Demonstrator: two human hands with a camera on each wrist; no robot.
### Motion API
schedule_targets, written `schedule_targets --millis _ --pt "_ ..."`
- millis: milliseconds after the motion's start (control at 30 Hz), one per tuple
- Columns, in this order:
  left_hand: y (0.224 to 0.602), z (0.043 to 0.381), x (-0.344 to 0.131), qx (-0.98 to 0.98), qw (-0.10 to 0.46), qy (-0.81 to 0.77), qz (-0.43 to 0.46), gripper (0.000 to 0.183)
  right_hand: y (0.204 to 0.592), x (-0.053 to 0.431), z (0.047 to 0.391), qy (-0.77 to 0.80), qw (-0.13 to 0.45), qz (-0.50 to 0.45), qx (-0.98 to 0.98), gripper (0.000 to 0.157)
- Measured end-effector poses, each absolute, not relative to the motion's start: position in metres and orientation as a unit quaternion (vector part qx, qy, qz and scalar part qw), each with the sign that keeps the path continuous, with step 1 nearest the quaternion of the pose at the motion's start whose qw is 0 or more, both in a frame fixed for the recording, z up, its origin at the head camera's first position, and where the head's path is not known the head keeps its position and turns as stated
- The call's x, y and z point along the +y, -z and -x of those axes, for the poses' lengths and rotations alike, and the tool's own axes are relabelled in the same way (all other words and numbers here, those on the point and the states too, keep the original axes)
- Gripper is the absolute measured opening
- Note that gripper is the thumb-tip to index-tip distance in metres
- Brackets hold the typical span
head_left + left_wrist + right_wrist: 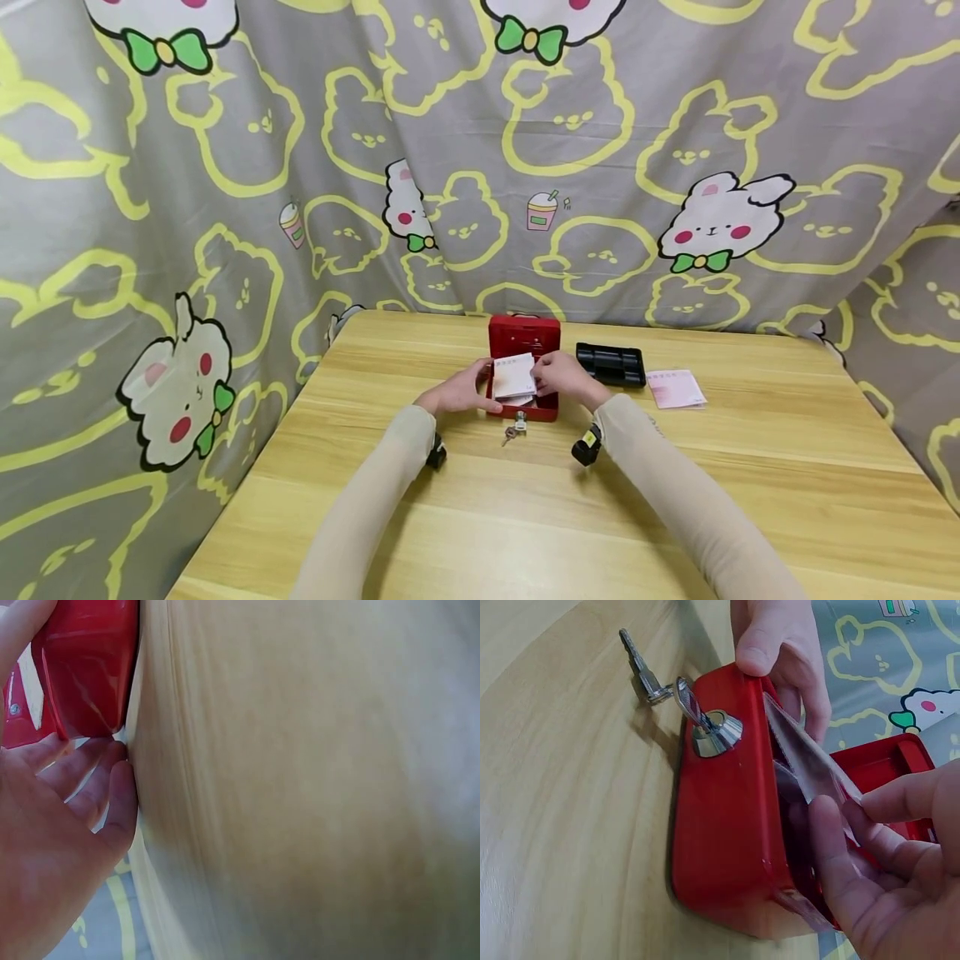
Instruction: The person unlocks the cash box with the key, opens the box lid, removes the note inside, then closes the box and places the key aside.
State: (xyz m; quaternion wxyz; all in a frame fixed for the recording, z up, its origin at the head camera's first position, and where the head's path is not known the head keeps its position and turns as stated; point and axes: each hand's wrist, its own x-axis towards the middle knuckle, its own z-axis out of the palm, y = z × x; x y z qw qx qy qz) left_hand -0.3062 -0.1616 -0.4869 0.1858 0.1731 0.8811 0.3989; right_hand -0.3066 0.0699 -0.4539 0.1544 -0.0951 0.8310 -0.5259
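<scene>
A red metal cash box (543, 412) stands on the table with its lid (506, 330) raised. My left hand (467, 389) holds its left side, the thumb on the front corner in the right wrist view and the fingers touching the far end in the left wrist view. With thumb and fingertips, my right hand (567, 377) pinches the edge of a pale, printed folded leaflet (513, 375), which leans in the box opening. More pale paper shows under it. A key (693, 705) is in the front lock (720, 735), and a second key (637, 660) hangs from it.
A black compartment tray (611, 364) lies right of the box. Beyond it, another pink-and-white leaflet (677, 389) lies on the wooden table (495, 517). A patterned grey curtain (465, 217) hangs behind and to the sides.
</scene>
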Motion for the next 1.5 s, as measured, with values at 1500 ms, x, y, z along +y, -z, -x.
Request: schedule_targets --millis 1500 --pt "0.485 0.302 -0.159 0.884 0.180 -0.396 -0.171 0.098 0.451 0.225 0.260 0.543 0.168 0.107 0.816 0.019"
